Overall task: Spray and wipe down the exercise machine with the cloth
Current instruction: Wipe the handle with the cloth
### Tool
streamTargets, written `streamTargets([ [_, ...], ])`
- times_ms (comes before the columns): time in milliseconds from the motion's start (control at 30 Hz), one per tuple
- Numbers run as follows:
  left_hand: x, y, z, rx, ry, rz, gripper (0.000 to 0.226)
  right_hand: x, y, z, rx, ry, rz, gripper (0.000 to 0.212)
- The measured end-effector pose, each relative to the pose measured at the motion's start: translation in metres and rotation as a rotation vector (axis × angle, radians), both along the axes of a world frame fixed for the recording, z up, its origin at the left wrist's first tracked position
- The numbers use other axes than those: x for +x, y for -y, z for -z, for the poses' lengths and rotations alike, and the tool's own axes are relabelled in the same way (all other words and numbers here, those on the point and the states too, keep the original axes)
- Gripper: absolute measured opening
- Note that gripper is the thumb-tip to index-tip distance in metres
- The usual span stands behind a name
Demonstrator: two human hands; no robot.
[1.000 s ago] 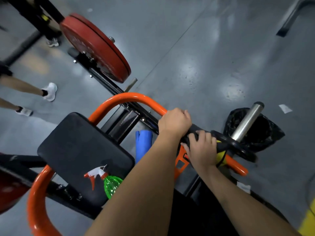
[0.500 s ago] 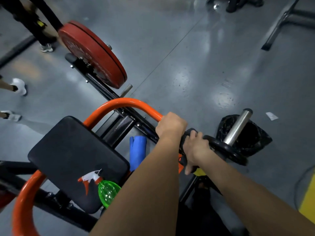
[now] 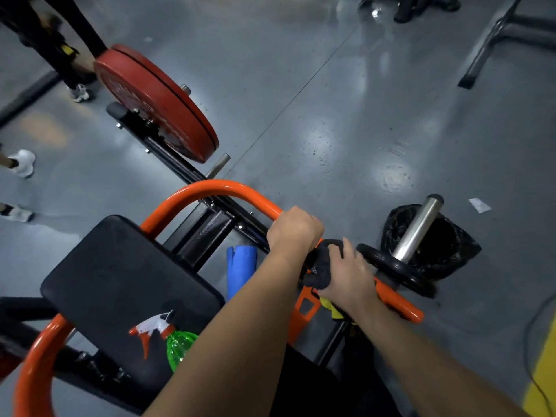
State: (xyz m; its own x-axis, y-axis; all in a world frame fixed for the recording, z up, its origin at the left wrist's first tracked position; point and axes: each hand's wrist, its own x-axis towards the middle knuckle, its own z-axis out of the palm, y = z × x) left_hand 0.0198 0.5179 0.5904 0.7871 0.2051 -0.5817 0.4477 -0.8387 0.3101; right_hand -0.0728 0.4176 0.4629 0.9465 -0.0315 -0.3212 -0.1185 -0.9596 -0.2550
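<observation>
Head view: left hand (image 3: 294,230) clenched round orange frame tube (image 3: 210,188), bracing. Right hand (image 3: 349,275) just beside it, down-tube, grasping dark cloth (image 3: 323,263) pressed onto same tube. Tube axis slanting down-right past right hand, unwiped stretch likely there. Spray bottle (image 3: 177,344) lying on seat pad (image 3: 120,266), lower left, near left forearm.

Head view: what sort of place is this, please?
Most likely a gym: a red weight plate, a black padded seat with an orange frame, and a small black plate on a steel peg.
</observation>
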Motion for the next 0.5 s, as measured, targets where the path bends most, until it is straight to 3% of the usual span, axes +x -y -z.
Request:
streamTargets([
  [67,0.0,0.001,0.001,0.012,0.006,-0.004,0.035,-0.021,-0.018,0.013,-0.08,0.203,0.03,0.053],
  [167,0.0,0.001,0.002,0.012,0.016,-0.024,0.037,-0.034,-0.051,0.029,-0.14,0.387,0.068,0.043],
  [333,0.002,0.001,0.008,0.006,0.012,-0.027,0.036,-0.003,-0.072,0.028,-0.046,0.285,0.258,0.035],
  [433,0.001,0.0,0.003,0.002,0.002,-0.001,0.037,-0.002,-0.052,0.024,0.058,0.345,0.151,0.04],
  [500,0.002,-0.001,0.0,0.004,-0.007,0.029,0.038,0.006,-0.029,0.01,0.169,0.252,0.087,0.051],
])
